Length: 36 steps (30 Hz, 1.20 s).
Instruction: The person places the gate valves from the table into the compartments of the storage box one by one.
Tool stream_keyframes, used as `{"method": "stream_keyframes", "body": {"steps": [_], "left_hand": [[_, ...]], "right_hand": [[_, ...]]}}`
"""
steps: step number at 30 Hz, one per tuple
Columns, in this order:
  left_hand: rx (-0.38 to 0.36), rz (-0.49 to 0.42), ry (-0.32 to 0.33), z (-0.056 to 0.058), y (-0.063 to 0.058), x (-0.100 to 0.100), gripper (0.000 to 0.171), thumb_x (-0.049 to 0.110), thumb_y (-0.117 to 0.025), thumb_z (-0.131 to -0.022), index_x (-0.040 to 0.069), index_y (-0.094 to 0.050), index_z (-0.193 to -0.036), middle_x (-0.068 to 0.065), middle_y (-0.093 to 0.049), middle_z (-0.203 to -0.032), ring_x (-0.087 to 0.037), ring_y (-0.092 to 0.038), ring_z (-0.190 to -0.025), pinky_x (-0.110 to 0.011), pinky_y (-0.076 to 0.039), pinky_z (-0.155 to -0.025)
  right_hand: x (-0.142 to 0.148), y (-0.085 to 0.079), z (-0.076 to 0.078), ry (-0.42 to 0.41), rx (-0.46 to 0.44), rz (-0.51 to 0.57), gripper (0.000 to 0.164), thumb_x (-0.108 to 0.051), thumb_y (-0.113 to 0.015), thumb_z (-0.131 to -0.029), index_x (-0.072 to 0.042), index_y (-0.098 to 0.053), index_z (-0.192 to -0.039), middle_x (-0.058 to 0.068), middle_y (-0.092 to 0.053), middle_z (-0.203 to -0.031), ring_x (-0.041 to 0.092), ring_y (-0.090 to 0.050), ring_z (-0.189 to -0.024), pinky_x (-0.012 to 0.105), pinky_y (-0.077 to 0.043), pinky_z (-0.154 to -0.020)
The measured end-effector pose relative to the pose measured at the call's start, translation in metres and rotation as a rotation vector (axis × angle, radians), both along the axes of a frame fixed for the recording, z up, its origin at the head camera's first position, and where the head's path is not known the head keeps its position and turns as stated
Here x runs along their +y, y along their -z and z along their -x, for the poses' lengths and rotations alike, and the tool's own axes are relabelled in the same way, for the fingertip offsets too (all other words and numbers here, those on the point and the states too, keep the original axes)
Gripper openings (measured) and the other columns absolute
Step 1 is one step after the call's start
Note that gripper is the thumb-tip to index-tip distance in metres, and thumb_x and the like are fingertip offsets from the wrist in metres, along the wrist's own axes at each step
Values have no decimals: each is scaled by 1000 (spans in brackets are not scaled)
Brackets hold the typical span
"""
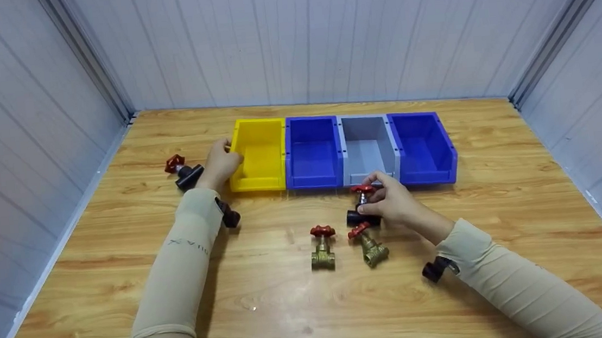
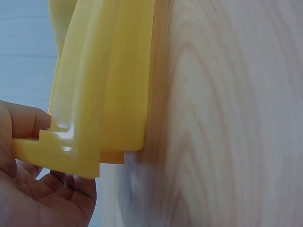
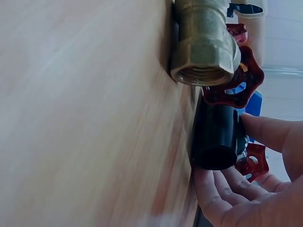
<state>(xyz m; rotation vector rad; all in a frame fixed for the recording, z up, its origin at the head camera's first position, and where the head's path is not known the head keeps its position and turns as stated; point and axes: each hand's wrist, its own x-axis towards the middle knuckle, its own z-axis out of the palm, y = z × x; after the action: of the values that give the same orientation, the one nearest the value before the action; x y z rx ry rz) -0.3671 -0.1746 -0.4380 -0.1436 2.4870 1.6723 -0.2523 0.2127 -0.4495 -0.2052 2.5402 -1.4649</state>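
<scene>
My left hand (image 1: 221, 164) grips the left wall of a yellow bin (image 1: 260, 184); in the left wrist view its thumb and fingers are on either side of the bin's rim (image 2: 71, 146). In front of the grey bin (image 1: 372, 178), my right hand (image 1: 397, 201) holds a black valve (image 1: 357, 218) with a red handwheel, thumb on one side and fingers on the other. The valve's black body (image 3: 215, 137) lies at the table surface. Just nearer to me lies a brass valve (image 1: 375, 254) with a red handwheel. Another brass valve (image 1: 323, 259) is to its left.
Two blue bins (image 1: 315, 181) (image 1: 428, 178) stand in the same row as the yellow and grey ones. A second black valve (image 1: 189, 177) with a red handwheel lies left of my left hand. White panel walls (image 1: 289, 39) enclose the wooden table (image 1: 292, 322) at the back and sides.
</scene>
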Motion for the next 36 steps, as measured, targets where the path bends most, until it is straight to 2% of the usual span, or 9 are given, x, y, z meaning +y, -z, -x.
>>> {"method": "stream_keyframes", "body": {"steps": [6,11,14,18,22,26,31,36], "left_hand": [[-3,-1,-8,1,0,0,36,3,-50,-104,-2,-50,-140,-20,-51,-141,-33,-51,-125,-46,-46,-108],[5,1,-2,0,0,0,33,3,-50,-103,-2,-49,-136,-20,-51,-139,-34,-51,-123,-46,-46,-104],[6,8,9,0,1,-1,31,3,-50,-103,-2,-48,-133,-21,-50,-136,-35,-51,-120,-45,-44,-100],[5,15,14,0,2,-2,31,4,-50,-103,-1,-49,-133,-20,-50,-135,-34,-50,-119,-44,-43,-99],[-1,14,7,-1,0,-2,26,5,-50,-104,2,-49,-130,-20,-50,-138,-34,-50,-122,-45,-44,-102],[-2,9,5,-1,0,-1,23,6,-50,-105,4,-49,-128,-20,-51,-140,-35,-51,-123,-45,-45,-102],[-1,4,2,0,0,-1,26,5,-50,-105,3,-50,-131,-19,-51,-139,-34,-51,-123,-45,-45,-103],[3,5,1,0,1,-1,32,4,-50,-103,1,-51,-135,-20,-51,-139,-34,-51,-122,-44,-45,-103]], "right_hand": [[0,-3,0,13,-3,0,47,3,-84,-89,-2,-56,-127,19,-75,-103,20,-70,-93,26,-56,-77],[1,-5,0,24,-16,15,52,4,-83,-89,1,-54,-132,13,-74,-97,15,-68,-88,25,-54,-77],[3,-6,1,39,-27,14,59,2,-84,-89,6,-52,-140,14,-76,-99,13,-68,-87,24,-54,-79],[6,-10,2,55,-35,-10,66,-5,-85,-91,12,-52,-145,21,-76,-111,17,-70,-95,23,-55,-84],[9,-16,2,59,-44,-17,66,-11,-85,-92,11,-54,-145,24,-74,-120,21,-71,-103,23,-56,-85],[11,-20,4,55,-56,20,65,-9,-84,-93,11,-54,-147,28,-74,-125,17,-72,-102,21,-56,-86],[13,-24,3,56,-60,61,53,-6,-81,-94,13,-61,-139,27,-76,-125,8,-73,-95,18,-57,-85],[15,-27,3,71,-58,65,53,-7,-80,-96,12,-60,-141,28,-74,-131,9,-74,-101,18,-57,-89]]}}
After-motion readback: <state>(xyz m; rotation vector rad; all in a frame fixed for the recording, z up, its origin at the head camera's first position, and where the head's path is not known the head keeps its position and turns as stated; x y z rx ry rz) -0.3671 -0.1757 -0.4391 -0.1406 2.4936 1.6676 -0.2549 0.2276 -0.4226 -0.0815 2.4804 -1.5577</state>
